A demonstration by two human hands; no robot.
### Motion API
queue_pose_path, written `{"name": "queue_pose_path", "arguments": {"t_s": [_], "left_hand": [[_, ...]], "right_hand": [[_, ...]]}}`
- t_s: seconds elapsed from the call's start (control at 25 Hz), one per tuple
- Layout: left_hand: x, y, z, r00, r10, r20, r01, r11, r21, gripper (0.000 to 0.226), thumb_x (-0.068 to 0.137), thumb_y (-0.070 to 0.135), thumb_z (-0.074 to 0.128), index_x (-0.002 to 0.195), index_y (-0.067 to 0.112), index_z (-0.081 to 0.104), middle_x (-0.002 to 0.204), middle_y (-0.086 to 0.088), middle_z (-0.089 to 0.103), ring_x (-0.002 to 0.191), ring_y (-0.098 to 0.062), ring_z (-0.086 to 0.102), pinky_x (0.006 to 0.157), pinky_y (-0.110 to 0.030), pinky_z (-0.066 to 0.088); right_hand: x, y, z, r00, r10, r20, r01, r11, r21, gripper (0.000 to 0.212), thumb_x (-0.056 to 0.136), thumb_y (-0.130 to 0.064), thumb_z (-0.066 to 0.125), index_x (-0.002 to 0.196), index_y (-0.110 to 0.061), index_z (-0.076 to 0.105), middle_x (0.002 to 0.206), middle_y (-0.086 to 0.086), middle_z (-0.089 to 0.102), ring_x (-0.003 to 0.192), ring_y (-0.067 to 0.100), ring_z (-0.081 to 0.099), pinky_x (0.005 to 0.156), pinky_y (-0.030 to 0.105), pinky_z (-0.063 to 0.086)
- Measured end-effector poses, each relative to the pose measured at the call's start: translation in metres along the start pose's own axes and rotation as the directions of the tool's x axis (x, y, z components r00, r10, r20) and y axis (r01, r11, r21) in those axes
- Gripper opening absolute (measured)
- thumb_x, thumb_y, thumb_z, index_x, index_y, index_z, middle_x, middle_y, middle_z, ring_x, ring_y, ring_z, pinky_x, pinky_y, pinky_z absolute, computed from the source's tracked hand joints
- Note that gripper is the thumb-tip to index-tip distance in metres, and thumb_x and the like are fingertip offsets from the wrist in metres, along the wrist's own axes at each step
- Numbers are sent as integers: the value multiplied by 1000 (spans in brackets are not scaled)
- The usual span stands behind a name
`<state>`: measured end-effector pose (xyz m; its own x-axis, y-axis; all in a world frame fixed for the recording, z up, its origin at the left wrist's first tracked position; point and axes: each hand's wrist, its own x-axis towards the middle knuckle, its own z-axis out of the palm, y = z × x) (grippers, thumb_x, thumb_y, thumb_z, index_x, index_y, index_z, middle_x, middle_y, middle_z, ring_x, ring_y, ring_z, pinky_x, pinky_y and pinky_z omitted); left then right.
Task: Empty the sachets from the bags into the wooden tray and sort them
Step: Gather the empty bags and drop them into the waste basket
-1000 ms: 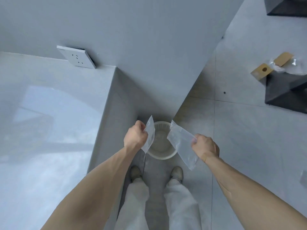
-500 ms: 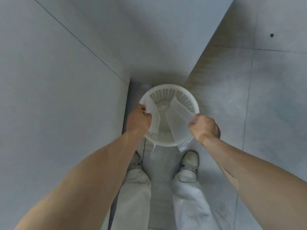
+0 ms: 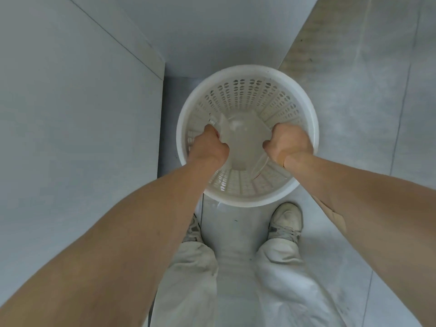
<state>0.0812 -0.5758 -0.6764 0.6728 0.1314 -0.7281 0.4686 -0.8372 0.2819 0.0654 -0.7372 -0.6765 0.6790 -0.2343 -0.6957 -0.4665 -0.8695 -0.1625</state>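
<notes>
A white perforated plastic basket (image 3: 304, 109) stands on the floor right in front of my feet. Both my hands are lowered inside its rim. My left hand (image 3: 208, 147) is closed on an empty clear plastic bag (image 3: 225, 131) at the basket's left side. My right hand (image 3: 289, 143) is closed on a second empty clear bag (image 3: 259, 165), whose lower edge hangs below the wrist. No sachets and no wooden tray are in view.
A grey counter block (image 3: 77, 114) rises close on my left, its corner next to the basket. A grey wall (image 3: 224, 24) runs behind the basket. Tiled floor (image 3: 368, 114) stretches to the right. My shoes (image 3: 285, 223) stand just behind the basket.
I have bent closer to the basket, which now fills more of the view. Both hands have dropped from above the rim to inside it, still holding the bags.
</notes>
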Motion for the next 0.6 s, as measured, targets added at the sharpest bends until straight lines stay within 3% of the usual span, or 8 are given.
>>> {"name": "queue_pose_path", "arguments": {"t_s": [0.2,0.4,0.52,0.6], "left_hand": [[-20,8,-18,994,-56,93,47,994,97,47,89,21,55,134,13,42,117,-11,61,101,-30,62,89,-43,55],[-85,23,-76,979,-72,192,30,976,214,44,90,27,54,131,15,47,101,-2,55,87,-22,56,81,-37,55],[-128,49,-130,980,-8,197,-42,967,252,37,89,26,55,124,14,54,84,3,54,81,-20,57,71,-32,52],[-165,71,-170,979,51,198,-105,956,274,33,89,25,55,121,15,56,85,1,56,82,-21,57,70,-32,49]], "right_hand": [[-27,-11,-24,999,3,38,-2,1000,-22,24,91,-22,56,106,-5,64,98,14,67,88,32,62,65,31,44],[-98,-33,-92,976,-29,214,60,988,-142,28,91,-27,53,114,-16,65,107,8,66,94,28,62,68,29,43],[-141,-49,-146,973,-50,225,92,980,-179,29,89,-23,51,113,-20,67,114,7,66,100,29,64,73,30,47],[-178,-63,-189,973,-85,213,123,977,-173,32,90,-25,48,117,-23,65,121,6,64,106,29,63,82,33,51]]}}
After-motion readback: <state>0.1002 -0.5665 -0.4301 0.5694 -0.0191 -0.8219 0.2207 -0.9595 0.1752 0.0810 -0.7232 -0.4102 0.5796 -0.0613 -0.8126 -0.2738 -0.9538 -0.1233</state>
